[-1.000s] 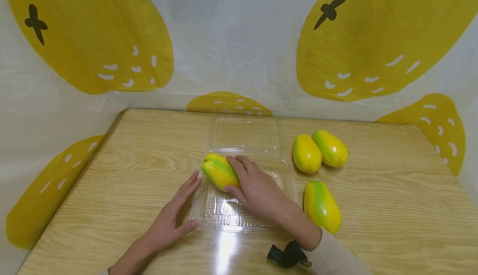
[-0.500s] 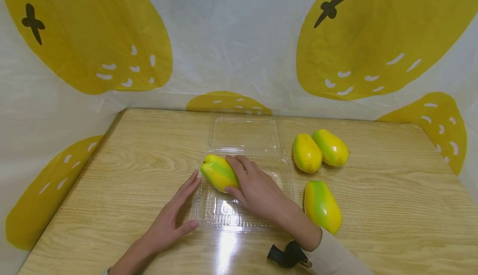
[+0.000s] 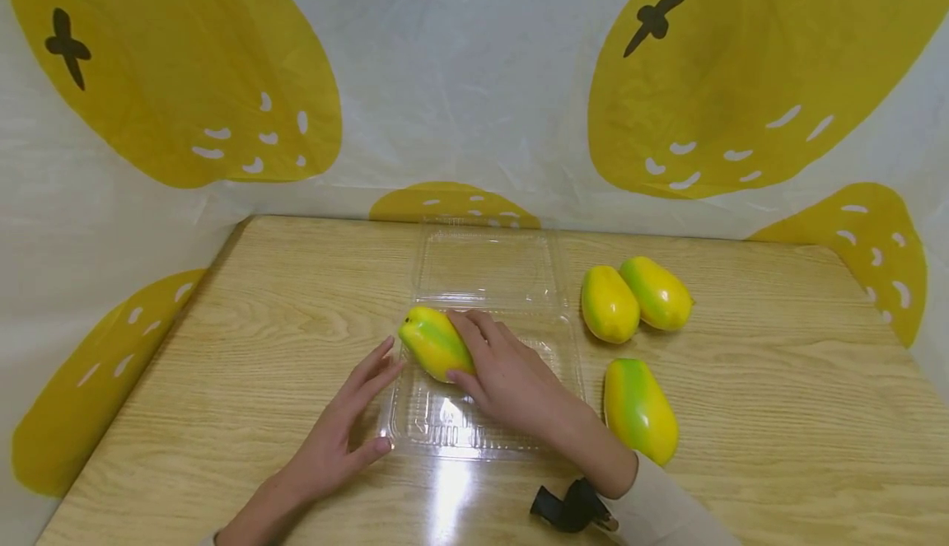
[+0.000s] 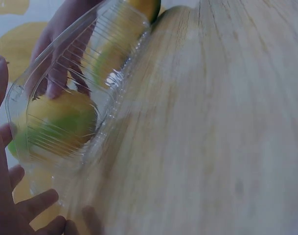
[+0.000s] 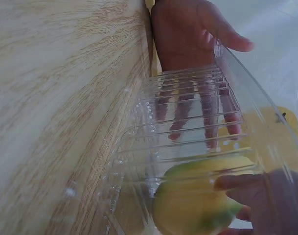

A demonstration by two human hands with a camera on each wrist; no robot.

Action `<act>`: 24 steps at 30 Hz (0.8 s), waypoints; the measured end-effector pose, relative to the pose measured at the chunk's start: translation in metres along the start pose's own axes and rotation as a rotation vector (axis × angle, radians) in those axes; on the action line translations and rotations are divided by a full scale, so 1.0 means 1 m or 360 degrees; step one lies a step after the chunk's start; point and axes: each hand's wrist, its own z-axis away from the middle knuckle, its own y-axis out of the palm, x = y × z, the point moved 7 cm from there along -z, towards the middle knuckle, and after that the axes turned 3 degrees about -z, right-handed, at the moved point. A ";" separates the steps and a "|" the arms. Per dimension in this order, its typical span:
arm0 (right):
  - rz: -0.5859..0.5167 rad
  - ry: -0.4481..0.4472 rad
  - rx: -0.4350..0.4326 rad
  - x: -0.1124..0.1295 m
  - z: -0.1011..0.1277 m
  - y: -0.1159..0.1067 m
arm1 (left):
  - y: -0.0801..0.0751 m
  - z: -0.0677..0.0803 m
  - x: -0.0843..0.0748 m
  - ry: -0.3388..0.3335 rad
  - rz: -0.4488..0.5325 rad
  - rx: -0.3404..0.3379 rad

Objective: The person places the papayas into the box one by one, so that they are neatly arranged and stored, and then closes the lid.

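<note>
A clear plastic clamshell tray (image 3: pixel 504 439) lies open on the wooden table, its lid (image 3: pixel 485 266) folded back. My right hand (image 3: pixel 463 348) grips a yellow-green mango-like fruit (image 3: pixel 428 340) at the tray's back left corner, fingers over it and thumb under its near side. The fruit (image 5: pixel 197 200) shows through the tray wall in the right wrist view, and again as the fruit (image 4: pixel 60 122) in the left wrist view. My left hand (image 3: pixel 371 402) lies flat beside the tray, with straight fingers (image 3: pixel 378 365) touching its left edge.
Two more yellow-green fruits (image 3: pixel 610 305) (image 3: pixel 656 293) lie side by side right of the lid. A third fruit (image 3: pixel 640 410) lies right of the tray near my right forearm. A lemon-print plastic sheet (image 3: pixel 474 77) walls the table's back and sides.
The left hand's fingers have shifted slightly against the tray's left edge. The right hand and the fruit have stayed almost still.
</note>
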 end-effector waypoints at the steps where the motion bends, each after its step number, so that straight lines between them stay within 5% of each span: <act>1: -0.0001 0.0006 0.0007 0.000 0.000 0.001 | -0.002 -0.004 -0.004 0.0012 -0.0014 -0.0020; 7: 0.0026 0.0012 0.0026 -0.001 0.000 0.002 | -0.008 -0.017 -0.015 0.0055 0.0016 -0.0089; 24: -0.0001 -0.0013 -0.0041 -0.001 0.001 0.001 | -0.006 -0.015 -0.012 0.0070 0.0060 -0.0106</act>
